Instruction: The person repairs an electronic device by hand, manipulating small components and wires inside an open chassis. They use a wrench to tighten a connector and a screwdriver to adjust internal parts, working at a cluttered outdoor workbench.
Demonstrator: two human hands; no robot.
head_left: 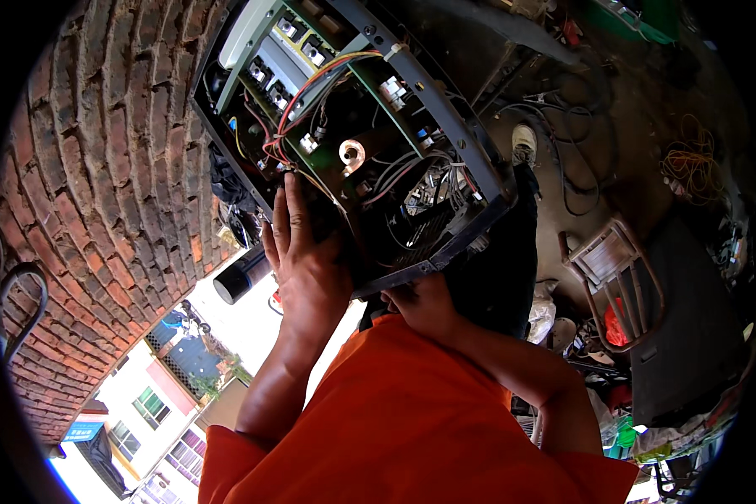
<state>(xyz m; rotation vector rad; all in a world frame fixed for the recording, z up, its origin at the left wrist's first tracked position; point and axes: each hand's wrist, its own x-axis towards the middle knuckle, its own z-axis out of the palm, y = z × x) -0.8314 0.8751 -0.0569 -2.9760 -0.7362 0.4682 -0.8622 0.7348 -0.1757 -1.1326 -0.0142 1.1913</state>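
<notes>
In front of me is an electrical machine with its casing off, its dark metal frame (pixel 445 118) tilted. Inside are circuit boards, a copper-coloured cylinder (pixel 352 154) and a bundle of red, yellow and black wires (pixel 311 92). My left hand (pixel 302 260) lies over the machine's near left side, fingers stretched out toward the wires; it holds nothing that I can see. At the near lower edge of the frame, my right hand (pixel 424 304) has its fingers curled against the metal. Their tips are partly hidden beneath it.
A brick wall (pixel 118 168) rises at the left. To the right are a wooden chair (pixel 609 260) with a red bag, a dark flat panel (pixel 689 311), black cables (pixel 554 151) and a coil of yellow cord (pixel 693 164) on the floor. A shoe (pixel 524 144) shows beyond the machine.
</notes>
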